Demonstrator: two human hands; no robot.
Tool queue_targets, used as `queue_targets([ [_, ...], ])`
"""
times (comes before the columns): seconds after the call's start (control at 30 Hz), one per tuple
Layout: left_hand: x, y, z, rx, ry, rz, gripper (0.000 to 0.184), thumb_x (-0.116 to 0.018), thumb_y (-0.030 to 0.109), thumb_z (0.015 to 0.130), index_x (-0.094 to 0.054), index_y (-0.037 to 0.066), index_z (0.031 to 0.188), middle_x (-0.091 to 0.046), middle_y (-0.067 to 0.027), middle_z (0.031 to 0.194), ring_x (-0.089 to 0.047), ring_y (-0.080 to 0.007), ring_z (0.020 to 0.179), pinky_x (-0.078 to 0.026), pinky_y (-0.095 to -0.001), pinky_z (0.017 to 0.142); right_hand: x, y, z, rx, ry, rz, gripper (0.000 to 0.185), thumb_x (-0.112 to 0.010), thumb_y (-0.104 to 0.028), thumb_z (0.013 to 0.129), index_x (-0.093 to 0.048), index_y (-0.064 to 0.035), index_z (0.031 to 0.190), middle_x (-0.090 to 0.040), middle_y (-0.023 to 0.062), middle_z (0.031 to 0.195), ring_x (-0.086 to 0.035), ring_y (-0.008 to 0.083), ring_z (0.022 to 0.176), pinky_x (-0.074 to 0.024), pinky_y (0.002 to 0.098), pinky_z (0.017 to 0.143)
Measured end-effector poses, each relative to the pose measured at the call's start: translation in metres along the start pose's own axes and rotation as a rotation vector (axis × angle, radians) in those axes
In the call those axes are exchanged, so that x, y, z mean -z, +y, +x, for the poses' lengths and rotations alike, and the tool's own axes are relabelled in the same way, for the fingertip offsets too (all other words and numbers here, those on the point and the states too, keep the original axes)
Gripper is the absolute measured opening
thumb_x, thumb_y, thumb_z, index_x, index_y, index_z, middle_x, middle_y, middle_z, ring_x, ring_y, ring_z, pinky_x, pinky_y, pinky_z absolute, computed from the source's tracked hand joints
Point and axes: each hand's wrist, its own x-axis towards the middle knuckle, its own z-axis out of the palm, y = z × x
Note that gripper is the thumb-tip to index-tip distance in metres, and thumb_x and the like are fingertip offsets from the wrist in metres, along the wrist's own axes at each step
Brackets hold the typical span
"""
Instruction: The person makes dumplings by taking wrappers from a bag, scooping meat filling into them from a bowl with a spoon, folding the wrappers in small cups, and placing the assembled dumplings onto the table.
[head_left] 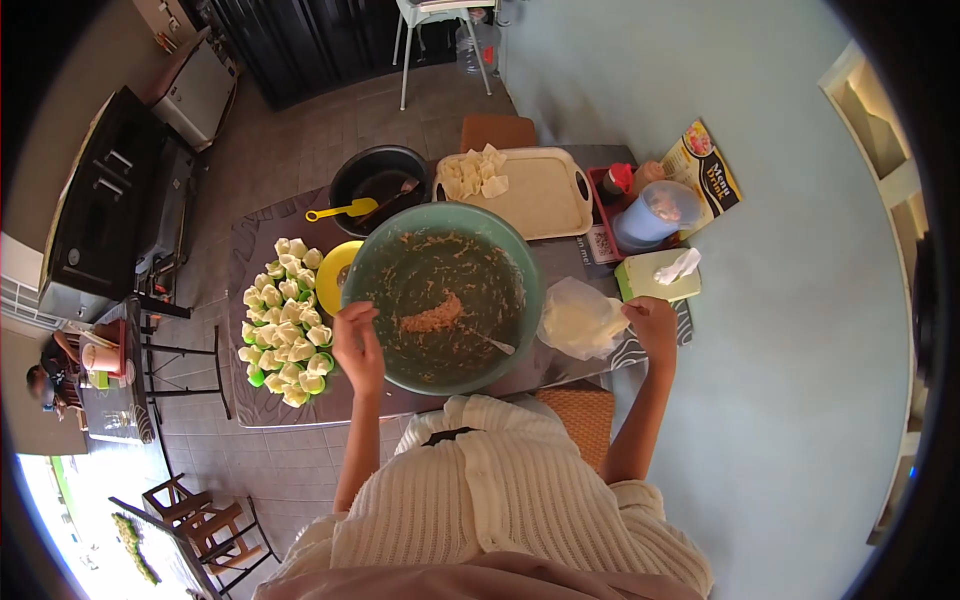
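Observation:
A large green basin (440,215) stands at the table's near edge in front of me. Inside it lie a clump of pinkish minced filling (432,314) and a spoon (492,342), with smears on the walls. My left hand (358,345) is at the basin's left rim, fingers loosely bent and apart, with nothing visible in them. To the right of the basin sits a clear plastic bag (582,318) with pale, flat dough wrappers inside. My right hand (652,325) pinches the bag's right edge.
White filled dough cups (285,325) crowd the table's left. Behind are a yellow bowl (333,280), black basin (380,165) with yellow-handled utensil (342,210), and cream tray (530,205) holding wrappers (475,173). Right: tissue box (655,278), blue container (645,220). A person (62,360) is far left.

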Motion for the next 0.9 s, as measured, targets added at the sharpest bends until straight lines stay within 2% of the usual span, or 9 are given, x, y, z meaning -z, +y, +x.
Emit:
queue_targets([
  [0.07,-0.015,0.028,0.003,0.109,-0.256,-0.322,0.016,-0.047,-0.007,0.081,-0.055,0.0,0.093,-0.058,-0.0106,0.089,-0.06,-0.0173,0.078,-0.046,-0.0253,0.067,0.016,-0.047,-0.009,-0.105,-0.05,0.277,0.013,-0.065,-0.009,0.073,-0.064,0.0025,0.079,-0.059,0.0033,0.06,-0.052,0.0066,0.053,-0.0375,0.02,0.05],
  [0.2,-0.043,0.092,0.004,0.004,-0.592,-0.316,0.014,-0.055,0.0,0.082,-0.059,0.0,0.096,-0.061,-0.0089,0.091,-0.061,-0.0153,0.08,-0.048,-0.0257,0.07,0.017,-0.09,-0.016,0.001,-0.067,0.448,0.012,-0.064,-0.009,0.076,-0.063,0.0023,0.081,-0.058,0.0007,0.063,-0.049,0.0058,0.052,-0.038,0.0196,0.05],
  [0.3,-0.056,0.127,0.005,-0.058,-0.625,-0.358,0.019,-0.062,0.002,0.077,-0.062,0.001,0.095,-0.062,-0.0099,0.094,-0.061,-0.0161,0.08,-0.049,-0.0257,0.07,0.004,-0.12,-0.022,-0.091,-0.212,0.95,0.014,-0.063,-0.01,0.078,-0.06,0.0012,0.087,-0.06,0.0022,0.067,-0.052,0.0061,0.052,-0.0421,0.019,0.05],
  [0.33,-0.057,0.129,0.004,-0.064,-0.622,-0.355,0.019,-0.062,0.002,0.077,-0.062,0.001,0.095,-0.062,-0.0099,0.094,-0.061,-0.0161,0.08,-0.049,-0.0257,0.07,-0.002,-0.127,-0.025,-0.086,-0.213,0.955,0.014,-0.063,-0.01,0.078,-0.06,0.0012,0.087,-0.06,0.0022,0.067,-0.052,0.0061,0.052,-0.0421,0.019,0.05],
  [0.4,-0.056,0.13,0.003,-0.098,-0.659,-0.343,0.019,-0.066,0.004,0.073,-0.061,0.001,0.091,-0.062,-0.0108,0.089,-0.062,-0.0195,0.079,-0.048,-0.0279,0.068,-0.011,-0.14,-0.03,-0.124,-0.301,1.201,0.016,-0.062,-0.009,0.08,-0.057,0.0,0.092,-0.062,0.0035,0.069,-0.055,0.0064,0.052,-0.0446,0.0176,0.048],
  [0.47,-0.052,0.129,0.003,-0.057,-0.698,-0.344,0.021,-0.068,0.005,0.072,-0.061,0.0,0.091,-0.062,-0.0108,0.091,-0.062,-0.0183,0.081,-0.05,-0.027,0.069,-0.018,-0.15,-0.035,-0.128,-0.323,1.267,0.016,-0.062,-0.008,0.08,-0.056,-0.0006,0.093,-0.062,0.0042,0.069,-0.056,0.0063,0.054,-0.0457,0.0181,0.048],
  [0.53,-0.048,0.134,0.004,0.044,-0.683,-0.424,0.017,-0.067,-0.002,0.07,-0.062,-0.002,0.086,-0.061,-0.0091,0.094,-0.061,-0.0158,0.082,-0.052,-0.0265,0.075,-0.024,-0.157,-0.039,-0.138,-0.342,1.334,0.017,-0.061,-0.007,0.08,-0.056,-0.0011,0.095,-0.062,0.0048,0.069,-0.057,0.0062,0.056,-0.0469,0.0185,0.048],
  [0.73,-0.046,0.129,0.0,0.139,-0.635,-0.509,0.018,-0.069,0.001,0.07,-0.062,0.0,0.086,-0.059,-0.0085,0.097,-0.061,-0.0165,0.084,-0.055,-0.0285,0.072,-0.034,-0.167,-0.042,-0.189,-0.395,1.406,0.012,-0.06,-0.007,0.081,-0.055,-0.0027,0.091,-0.061,0.0038,0.07,-0.056,0.0068,0.054,-0.0462,0.0191,0.048],
  [0.9,-0.044,0.125,0.003,0.175,-0.664,-0.475,0.012,-0.067,0.0,0.073,-0.061,-0.002,0.083,-0.058,-0.0077,0.096,-0.06,-0.0139,0.082,-0.055,-0.0271,0.069,-0.044,-0.164,-0.042,-0.141,-0.436,1.471,0.01,-0.059,-0.007,0.083,-0.055,-0.0029,0.091,-0.061,0.0043,0.078,-0.058,0.0082,0.066,-0.047,0.0209,0.059],
])
